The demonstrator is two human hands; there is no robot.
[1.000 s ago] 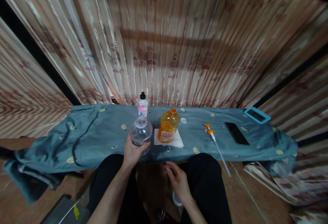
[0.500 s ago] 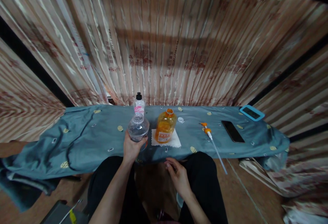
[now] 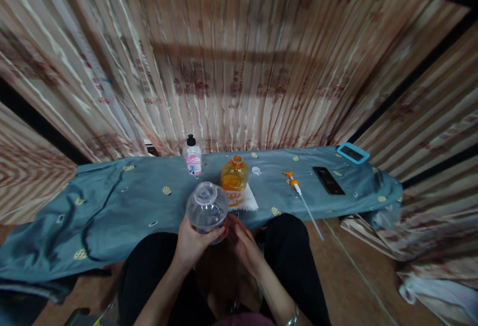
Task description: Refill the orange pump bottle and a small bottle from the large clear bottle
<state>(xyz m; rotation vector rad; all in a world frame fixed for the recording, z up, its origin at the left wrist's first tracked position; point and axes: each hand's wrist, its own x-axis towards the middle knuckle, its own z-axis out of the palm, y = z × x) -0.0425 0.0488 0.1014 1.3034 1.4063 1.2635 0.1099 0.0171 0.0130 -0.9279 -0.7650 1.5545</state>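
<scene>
My left hand (image 3: 194, 242) is wrapped around a clear, wide plastic bottle (image 3: 207, 207), which is raised over the table's front edge with its round neck facing up toward me. My right hand (image 3: 244, 245) is beside the bottle's lower right side, fingers stretched out; whether they touch it I cannot tell. An open amber bottle (image 3: 235, 181), partly full, stands just beyond on a white cloth (image 3: 249, 199). Its front is partly covered by the clear bottle. A pump dispenser (image 3: 295, 184) with an orange head and long tube lies to the right.
A small clear bottle with a black cap and pink label (image 3: 193, 158) stands at the back. A white round cap (image 3: 256, 170), a black phone (image 3: 328, 181) and a blue-framed device (image 3: 353, 153) lie on the grey-green patterned tablecloth (image 3: 123, 191). A striped curtain (image 3: 224, 67) hangs behind.
My left hand has brought the clear bottle off the table and closer to me. My right hand has moved up and left to the bottle's side. The view has shifted slightly.
</scene>
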